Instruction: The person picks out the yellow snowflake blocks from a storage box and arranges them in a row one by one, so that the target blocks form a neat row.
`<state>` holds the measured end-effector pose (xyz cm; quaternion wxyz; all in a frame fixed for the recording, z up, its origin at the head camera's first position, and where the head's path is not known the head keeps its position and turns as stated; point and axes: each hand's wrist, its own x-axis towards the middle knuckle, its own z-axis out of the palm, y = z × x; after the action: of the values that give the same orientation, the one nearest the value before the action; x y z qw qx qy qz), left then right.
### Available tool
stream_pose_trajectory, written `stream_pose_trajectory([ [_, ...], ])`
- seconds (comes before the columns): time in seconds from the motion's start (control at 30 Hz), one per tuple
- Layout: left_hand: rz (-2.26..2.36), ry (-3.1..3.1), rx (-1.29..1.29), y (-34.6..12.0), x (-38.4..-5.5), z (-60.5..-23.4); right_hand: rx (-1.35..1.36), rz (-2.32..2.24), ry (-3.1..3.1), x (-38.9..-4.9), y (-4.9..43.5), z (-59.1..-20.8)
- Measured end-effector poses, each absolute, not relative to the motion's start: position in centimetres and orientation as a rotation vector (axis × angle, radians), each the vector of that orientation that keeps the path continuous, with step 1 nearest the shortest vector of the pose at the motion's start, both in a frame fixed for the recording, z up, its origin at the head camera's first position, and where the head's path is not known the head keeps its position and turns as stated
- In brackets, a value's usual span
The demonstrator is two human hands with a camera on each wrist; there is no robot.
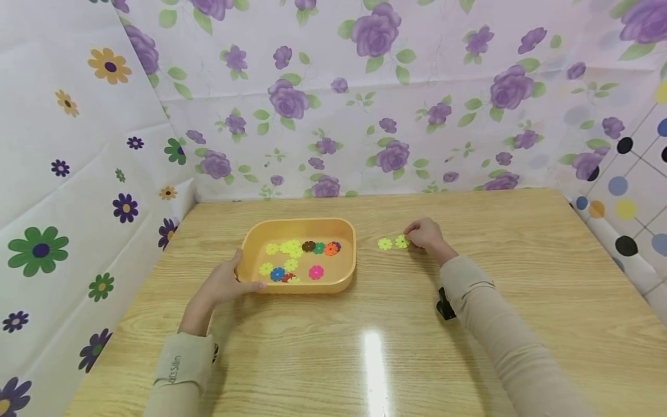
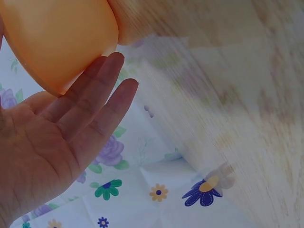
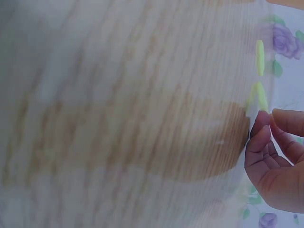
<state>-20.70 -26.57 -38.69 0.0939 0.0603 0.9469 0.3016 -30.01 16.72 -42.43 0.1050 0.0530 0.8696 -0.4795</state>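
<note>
Right hand: the right hand (image 1: 424, 233) is to the right of the basin, its thumb and forefinger brought together on the edge of 1 disc.
Pinched disc: a yellow snowflake disc (image 1: 400, 241), right of the basin; the right wrist view shows it tilted above the wood.
Neighbouring disc: 1 more flat disc, a second yellow snowflake disc (image 1: 384, 244), just beside the pinched disc and between it and the basin.
Left hand: the left hand (image 1: 221, 284) is clamped on the basin's left end, thumb over the front rim, other fingers along the outer wall.
Basin: an orange-yellow plastic basin (image 1: 299, 227) with rounded corners, upright on the desk.
Yellow discs inside: several yellow snowflake discs (image 1: 290, 264), mostly in the basin's left half, some overlapping.
Rear of basin: 1 brown disc (image 1: 308, 246), 1 green disc (image 1: 319, 248) and 1 orange disc (image 1: 330, 249), which partly covers 1 purple disc (image 1: 338, 246).
Front of basin: 1 blue disc (image 1: 277, 274), 1 red disc (image 1: 287, 278) partly hidden, and 1 pink disc (image 1: 315, 272) farther right.
Sleeves: 2 beige sleeves (image 1: 500, 324); lettering marks the left cuff.
Desk: a wood-grain desk (image 1: 292, 359) under the basin, with a bright reflection nearer the person than the basin.
Cloths: a purple-rose cloth (image 1: 323, 104) behind the basin, a daisy-print cloth (image 1: 78, 220) to its left, a dotted cloth (image 1: 638, 231) far to its right.
</note>
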Motion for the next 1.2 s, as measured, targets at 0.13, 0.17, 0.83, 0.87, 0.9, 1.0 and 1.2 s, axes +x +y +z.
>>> stream_pose_trajectory([
  [0.13, 0.897, 2.801, 0.171, -26.5, -20.7, -38.6, 0.160, -1.448, 2.530, -29.9, 16.9, -42.1],
  [0.17, 0.895, 2.801, 0.173, -26.5, -20.7, -38.5, 0.159, -1.460, 2.522, -29.9, 16.9, -42.1],
  [0.83, 0.872, 2.811, 0.178, -26.5, -20.7, -38.7, 0.021, -1.634, 2.505, -28.7, 15.4, -39.3],
  [0.87, 0.873, 2.812, 0.181, -26.5, -20.7, -38.7, 0.022, -1.662, 2.498, -28.7, 15.3, -39.2],
  [0.9, 0.875, 2.812, 0.183, -26.5, -20.7, -38.7, 0.024, -1.687, 2.491, -28.7, 15.2, -39.0],
  [1.0, 0.880, 2.810, 0.181, -26.5, -20.7, -38.7, 0.005, -1.715, 2.487, -28.5, 14.8, -38.6],
  [1.2, 0.879, 2.808, 0.180, -26.5, -20.6, -38.6, -0.045, -1.816, 2.473, -28.0, 13.2, -38.3],
])
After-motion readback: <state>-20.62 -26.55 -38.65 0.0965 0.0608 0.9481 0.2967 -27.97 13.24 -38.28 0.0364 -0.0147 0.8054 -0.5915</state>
